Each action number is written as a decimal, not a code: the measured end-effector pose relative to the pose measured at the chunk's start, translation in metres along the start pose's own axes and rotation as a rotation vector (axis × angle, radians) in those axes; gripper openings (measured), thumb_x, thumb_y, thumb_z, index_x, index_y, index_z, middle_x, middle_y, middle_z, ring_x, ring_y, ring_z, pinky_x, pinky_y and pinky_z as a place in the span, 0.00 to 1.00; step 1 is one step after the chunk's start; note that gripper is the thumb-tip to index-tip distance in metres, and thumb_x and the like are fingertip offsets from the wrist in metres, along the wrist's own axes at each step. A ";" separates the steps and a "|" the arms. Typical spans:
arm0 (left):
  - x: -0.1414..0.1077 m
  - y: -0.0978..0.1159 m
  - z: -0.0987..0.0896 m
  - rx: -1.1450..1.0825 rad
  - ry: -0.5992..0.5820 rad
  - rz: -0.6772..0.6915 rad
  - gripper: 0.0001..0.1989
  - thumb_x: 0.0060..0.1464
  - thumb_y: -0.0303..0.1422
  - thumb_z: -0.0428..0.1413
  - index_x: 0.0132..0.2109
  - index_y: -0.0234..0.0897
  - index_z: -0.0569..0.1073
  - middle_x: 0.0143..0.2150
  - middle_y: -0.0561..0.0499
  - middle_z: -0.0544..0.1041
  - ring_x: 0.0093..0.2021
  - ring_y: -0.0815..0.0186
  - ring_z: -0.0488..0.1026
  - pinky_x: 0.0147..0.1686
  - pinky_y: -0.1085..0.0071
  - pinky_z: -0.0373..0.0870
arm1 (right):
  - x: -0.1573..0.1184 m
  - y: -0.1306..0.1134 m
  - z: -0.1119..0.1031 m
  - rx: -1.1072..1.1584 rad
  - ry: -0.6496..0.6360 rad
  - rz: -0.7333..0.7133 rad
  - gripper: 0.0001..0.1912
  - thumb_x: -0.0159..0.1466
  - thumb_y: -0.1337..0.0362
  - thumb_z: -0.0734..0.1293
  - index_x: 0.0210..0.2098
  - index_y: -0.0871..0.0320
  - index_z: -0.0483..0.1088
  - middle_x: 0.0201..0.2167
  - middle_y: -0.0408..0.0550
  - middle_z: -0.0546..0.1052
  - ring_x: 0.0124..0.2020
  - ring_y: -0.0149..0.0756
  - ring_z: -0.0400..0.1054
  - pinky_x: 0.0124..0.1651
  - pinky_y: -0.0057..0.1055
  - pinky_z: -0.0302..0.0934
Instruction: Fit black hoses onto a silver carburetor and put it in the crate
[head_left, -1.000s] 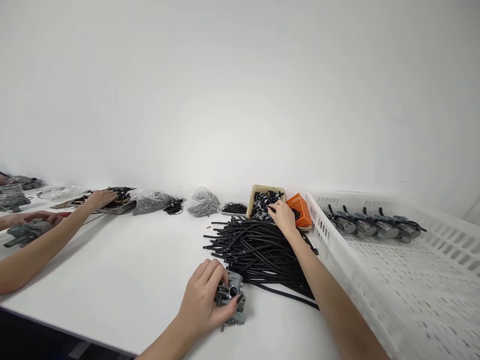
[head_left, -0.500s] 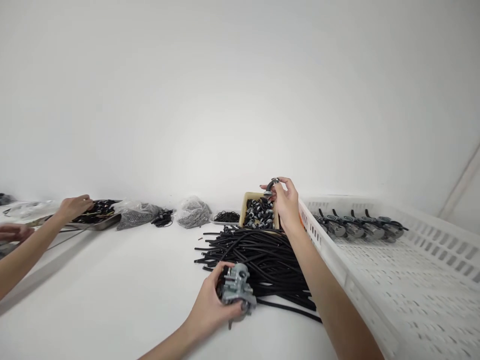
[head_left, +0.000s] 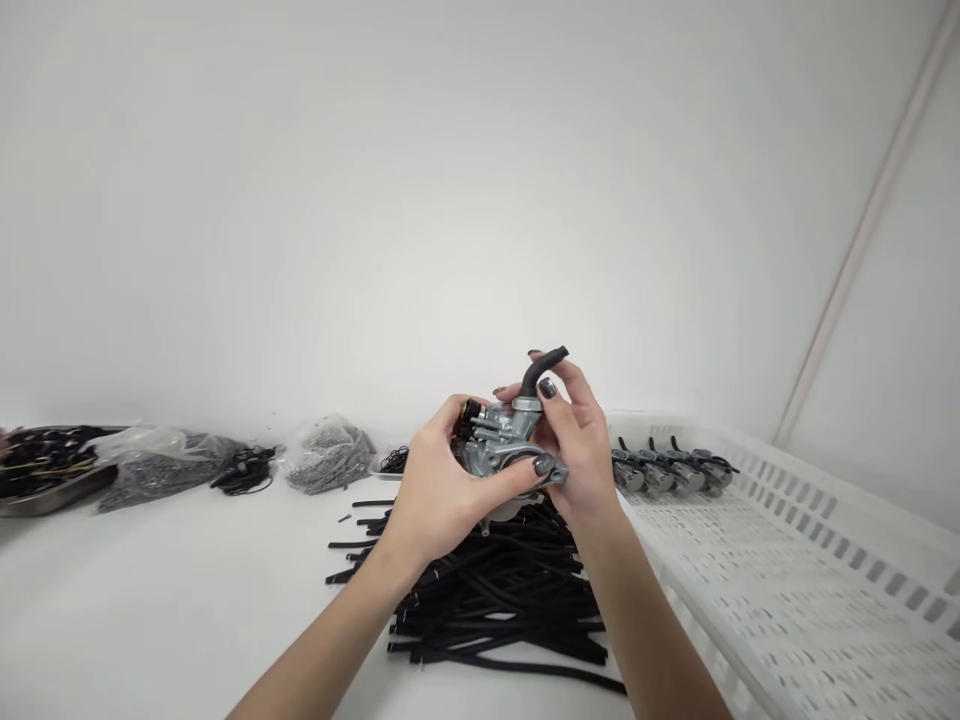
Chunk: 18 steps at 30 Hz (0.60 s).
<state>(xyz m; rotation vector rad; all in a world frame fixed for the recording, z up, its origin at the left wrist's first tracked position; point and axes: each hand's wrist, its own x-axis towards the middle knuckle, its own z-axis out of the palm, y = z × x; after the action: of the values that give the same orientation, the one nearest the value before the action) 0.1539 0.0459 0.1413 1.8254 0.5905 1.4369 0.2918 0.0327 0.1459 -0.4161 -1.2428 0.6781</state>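
- While both hands gripped a metal carburetor point(head_left: 499, 440) above the table point(head_left: 150, 600), its black rubber elbow point(head_left: 541, 366) pointed up.
- Left hand point(head_left: 435, 490) cupped the body, fingers curled around it.
- Right hand point(head_left: 577, 445) pinched its far side.
- Black hoses point(head_left: 495, 610) lay heaped beneath.
- White perforated crate point(head_left: 750, 570) sat rightward, holding carburetors point(head_left: 664, 472) in a row.

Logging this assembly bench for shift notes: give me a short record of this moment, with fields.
Left hand: grips the carburetor from the left
Right hand: grips it from the right, beside its black rubber elbow
Below hands: black rubber hoses, piled
Right: white perforated plastic crate holding a row of carburetors
Behind, left: bag of grey parts; metal tray
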 end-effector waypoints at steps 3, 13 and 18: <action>0.002 -0.006 -0.015 -0.028 -0.048 -0.005 0.22 0.41 0.42 0.69 0.42 0.37 0.75 0.36 0.49 0.80 0.35 0.61 0.76 0.35 0.68 0.72 | -0.003 0.008 0.004 -0.002 -0.063 -0.015 0.16 0.67 0.50 0.71 0.49 0.51 0.76 0.39 0.47 0.84 0.46 0.43 0.80 0.49 0.41 0.76; 0.008 -0.012 -0.032 -0.162 -0.219 -0.168 0.23 0.45 0.45 0.69 0.42 0.37 0.72 0.41 0.48 0.78 0.40 0.59 0.74 0.38 0.67 0.70 | -0.005 0.025 0.008 0.161 -0.081 0.154 0.12 0.64 0.50 0.75 0.44 0.47 0.77 0.38 0.43 0.84 0.51 0.42 0.77 0.59 0.44 0.71; 0.004 -0.007 -0.036 -0.159 -0.241 -0.204 0.25 0.45 0.46 0.70 0.42 0.38 0.71 0.39 0.51 0.76 0.38 0.62 0.73 0.38 0.68 0.69 | -0.008 0.022 0.013 0.235 -0.073 0.194 0.13 0.61 0.50 0.77 0.42 0.46 0.78 0.36 0.41 0.83 0.46 0.40 0.78 0.56 0.40 0.72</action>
<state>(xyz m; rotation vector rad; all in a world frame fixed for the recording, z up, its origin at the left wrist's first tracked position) 0.1212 0.0627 0.1427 1.7268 0.5084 1.0788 0.2732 0.0423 0.1300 -0.3207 -1.1834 1.0010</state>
